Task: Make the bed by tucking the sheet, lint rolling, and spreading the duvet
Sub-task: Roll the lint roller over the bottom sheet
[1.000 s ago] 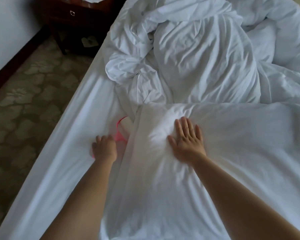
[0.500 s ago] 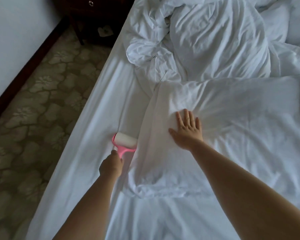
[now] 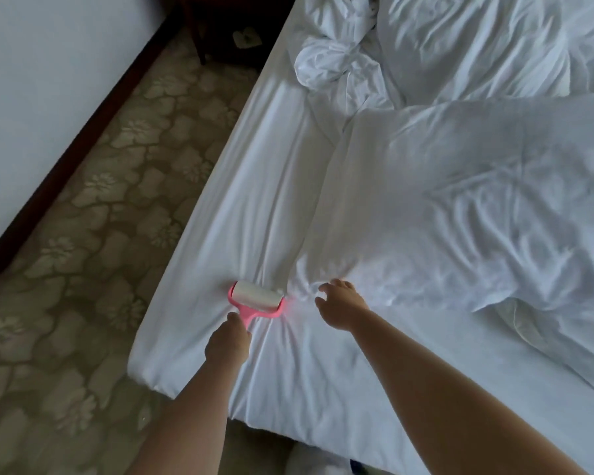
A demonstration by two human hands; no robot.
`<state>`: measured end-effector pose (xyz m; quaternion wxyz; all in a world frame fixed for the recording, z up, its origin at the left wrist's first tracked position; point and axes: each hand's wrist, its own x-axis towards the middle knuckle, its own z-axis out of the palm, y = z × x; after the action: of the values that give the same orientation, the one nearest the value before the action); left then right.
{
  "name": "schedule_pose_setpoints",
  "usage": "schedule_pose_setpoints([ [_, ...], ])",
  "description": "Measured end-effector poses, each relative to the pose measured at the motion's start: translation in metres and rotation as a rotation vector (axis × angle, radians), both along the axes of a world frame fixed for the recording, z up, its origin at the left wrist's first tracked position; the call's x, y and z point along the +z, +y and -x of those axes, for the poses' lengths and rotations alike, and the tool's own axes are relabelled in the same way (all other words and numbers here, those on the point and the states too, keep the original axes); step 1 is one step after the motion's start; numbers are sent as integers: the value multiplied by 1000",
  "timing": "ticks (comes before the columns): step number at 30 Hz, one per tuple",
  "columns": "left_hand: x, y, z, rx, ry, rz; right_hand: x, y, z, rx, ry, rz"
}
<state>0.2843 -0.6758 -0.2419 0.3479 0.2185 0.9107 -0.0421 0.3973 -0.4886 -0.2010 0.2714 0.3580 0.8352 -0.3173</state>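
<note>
My left hand (image 3: 227, 344) grips the handle of a pink lint roller (image 3: 257, 299), whose white roll rests on the white sheet (image 3: 254, 200) near the bed's front left corner. To the right of the roller, my right hand (image 3: 340, 305) has its fingers curled into the near corner of the folded white duvet (image 3: 460, 207), which is puckered there. More crumpled white bedding (image 3: 426, 46) is piled at the head of the bed.
A patterned carpet (image 3: 83, 252) runs along the bed's left side up to a white wall with a dark baseboard (image 3: 83, 108). A dark wooden nightstand (image 3: 227, 25) stands at the top, beside the bed. The mattress corner (image 3: 148, 375) is close to my left arm.
My left hand has pulled the lint roller back along the sheet towards the front corner. My right hand has left its flat rest on the duvet and now clutches the duvet's near corner.
</note>
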Motion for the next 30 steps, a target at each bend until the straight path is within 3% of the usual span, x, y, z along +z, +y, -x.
schedule_pose_setpoints([
  [4, 5, -41, -23, 54, -24, -5, 5, -45, -18, -28, -80, 125],
  [9, 16, -76, -38, 79, -85, -14, 5, -91, -42, -14, -39, 138],
  [25, 3, -121, -36, 685, -489, -379, -24, -223, -61, -255, 41, 349],
  [30, 0, -112, -15, 539, -562, -312, -28, -241, -31, -588, 85, 574],
])
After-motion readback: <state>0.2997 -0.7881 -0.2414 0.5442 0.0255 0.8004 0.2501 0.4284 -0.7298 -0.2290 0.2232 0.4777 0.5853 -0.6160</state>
